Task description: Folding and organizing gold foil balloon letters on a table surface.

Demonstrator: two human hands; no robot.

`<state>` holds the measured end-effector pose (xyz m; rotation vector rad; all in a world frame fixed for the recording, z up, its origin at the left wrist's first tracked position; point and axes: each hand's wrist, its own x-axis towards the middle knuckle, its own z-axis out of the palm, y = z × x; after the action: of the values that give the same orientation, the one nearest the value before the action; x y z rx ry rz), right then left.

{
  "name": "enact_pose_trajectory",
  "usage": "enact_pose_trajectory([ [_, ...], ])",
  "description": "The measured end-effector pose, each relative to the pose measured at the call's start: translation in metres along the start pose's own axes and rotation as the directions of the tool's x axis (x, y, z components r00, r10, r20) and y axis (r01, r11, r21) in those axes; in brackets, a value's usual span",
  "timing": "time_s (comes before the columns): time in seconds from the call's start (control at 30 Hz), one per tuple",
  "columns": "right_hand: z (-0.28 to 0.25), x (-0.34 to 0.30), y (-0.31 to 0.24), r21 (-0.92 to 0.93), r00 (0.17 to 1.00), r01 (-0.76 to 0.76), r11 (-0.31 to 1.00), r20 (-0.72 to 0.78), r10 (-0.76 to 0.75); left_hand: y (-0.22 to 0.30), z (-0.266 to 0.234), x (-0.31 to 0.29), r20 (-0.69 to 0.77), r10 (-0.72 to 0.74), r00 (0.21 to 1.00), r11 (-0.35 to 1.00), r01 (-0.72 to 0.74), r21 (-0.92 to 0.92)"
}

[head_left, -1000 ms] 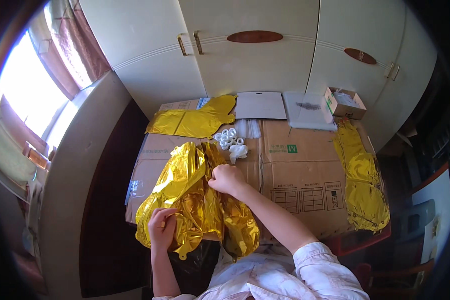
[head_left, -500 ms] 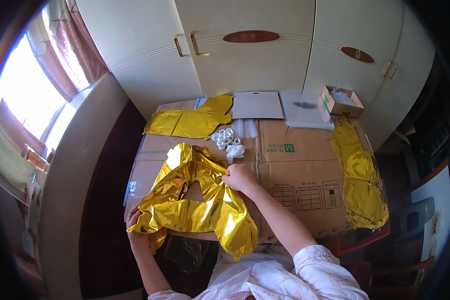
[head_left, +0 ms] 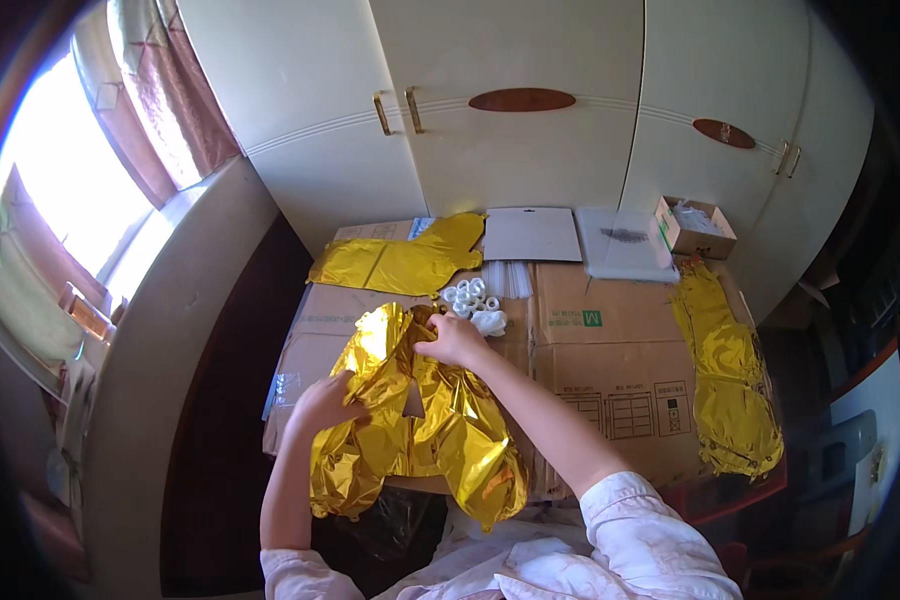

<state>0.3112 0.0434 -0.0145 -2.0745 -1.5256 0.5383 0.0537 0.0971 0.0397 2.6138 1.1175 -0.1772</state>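
A crumpled gold foil balloon [head_left: 365,455], flat and with a gap in its middle, lies over the near left of the cardboard, its lower ends hanging past the near edge. Near its top, my right hand [head_left: 452,342] is closed, pinching the foil. My left hand [head_left: 326,404] rests against the balloon's left side, thumb and fingers apart; some fingertips are hidden by the foil. Just beyond my right hand lies a pile of white ribbon rolls [head_left: 470,296], with a crumpled white piece [head_left: 489,323] beside it.
Cardboard [head_left: 610,365] covers the table. More flat gold foil balloons lie at the back left [head_left: 390,264] and along the right side [head_left: 726,375]. At the back are clear straws [head_left: 508,280], a grey-white board [head_left: 532,235], a clear plastic bag [head_left: 620,243] and a small open box [head_left: 697,232].
My left hand has let go of the balloon's lower left corner and moved up its side. My right hand has shifted up to the top; the foil is gathered narrower. The view has tilted slightly.
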Motion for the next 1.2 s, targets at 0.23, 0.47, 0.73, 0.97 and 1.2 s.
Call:
enact_pose_trajectory([
  [0.23, 0.026, 0.025, -0.008, -0.011, 0.995, -0.031, 0.999, -0.097, 0.030, 0.063, -0.005, 0.090, -0.226, -0.076, 0.971, 0.997, 0.080, 0.008],
  [0.47, 0.023, 0.031, 0.036, 0.269, 0.969, -0.148, 0.952, -0.152, 0.193, -0.046, 0.026, 0.110, -0.185, -0.264, 0.946, 0.855, 0.141, -0.499],
  [0.73, 0.023, 0.031, 0.012, 0.430, 0.962, -0.135, 0.893, -0.158, 0.222, -0.094, 0.040, 0.095, -0.104, -0.395, 0.913, 0.588, 0.164, -0.792],
  [0.97, 0.037, 0.048, 0.011, 0.357, 0.954, -0.153, 0.921, -0.191, 0.233, -0.127, 0.040, 0.097, -0.107, -0.456, 0.883, 0.563, 0.193, -0.804],
  [1.2, 0.012, 0.020, -0.015, 0.462, 0.987, 0.070, 0.884, -0.163, 0.007, -0.092, 0.021, 0.075, -0.007, -0.379, 0.925, 0.451, 0.179, -0.874],
])
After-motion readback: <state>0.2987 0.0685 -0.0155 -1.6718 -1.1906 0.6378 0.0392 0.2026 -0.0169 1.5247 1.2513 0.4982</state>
